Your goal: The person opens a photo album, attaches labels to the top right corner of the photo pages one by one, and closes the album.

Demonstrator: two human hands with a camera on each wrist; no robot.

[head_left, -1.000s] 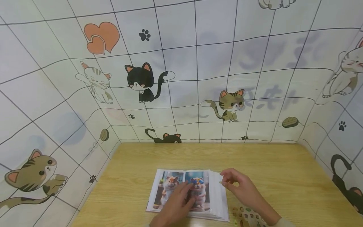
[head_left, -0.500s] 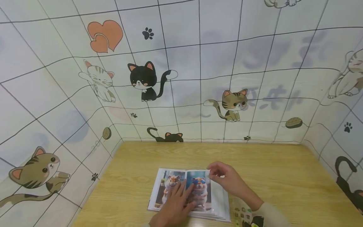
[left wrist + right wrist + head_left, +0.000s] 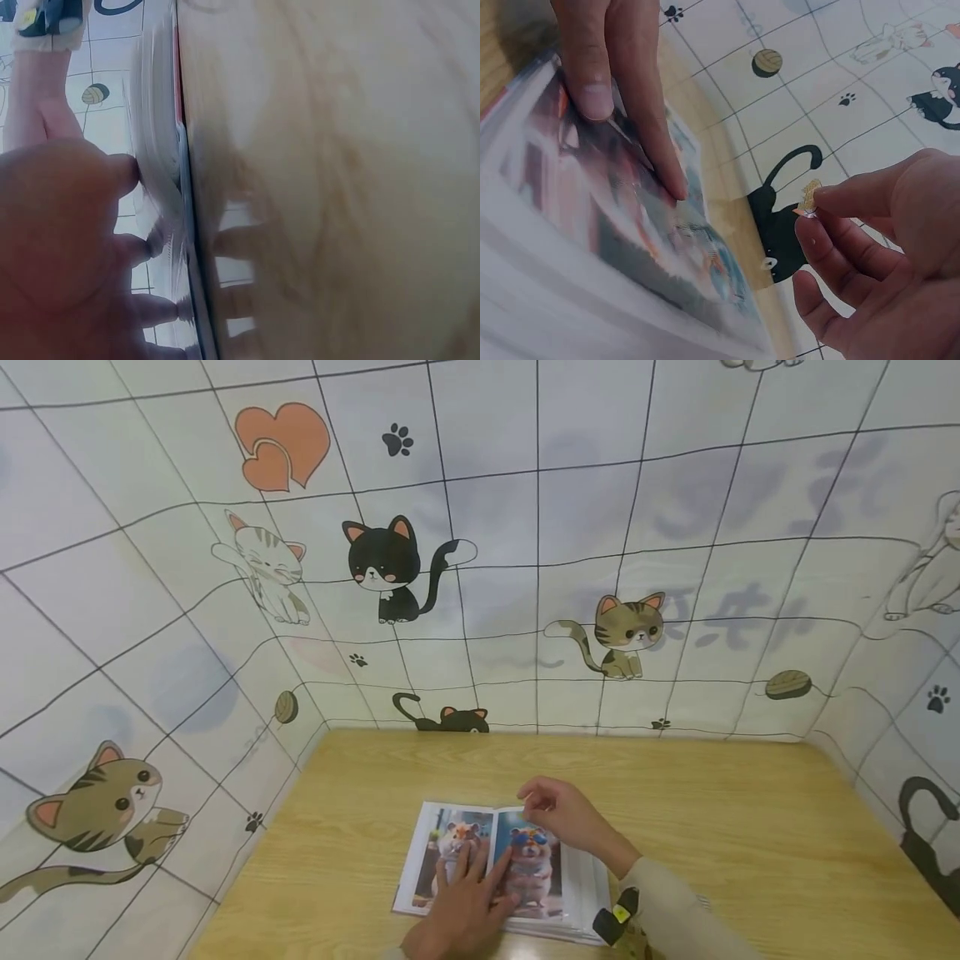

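Note:
A photo album (image 3: 408, 860) lies spread on the table, a hamster picture on each page; the hamster (image 3: 534, 870) on the right page has blue sunglasses. My left hand (image 3: 461, 906) rests on the pages near the fold, its fingers extended and spread; the left wrist view shows its fingertips touching the pages. Between thumb and index finger, my right hand (image 3: 562, 814) pinches a small yellowish sticker (image 3: 808, 196), seen in the right wrist view. In the head view that hand is over the top of the right page, partly covering its picture.
The wooden table (image 3: 735, 827) extends around the album. A sticker sheet (image 3: 636, 942) lies right of the album, mostly hidden under the right sleeve (image 3: 682, 906). A wall covering (image 3: 510, 610) printed with cats encloses the back and sides.
My right hand has moved left from the album's right edge to above the right page, still pinching the small piece. My left hand has flattened onto the pages, its fingers more spread.

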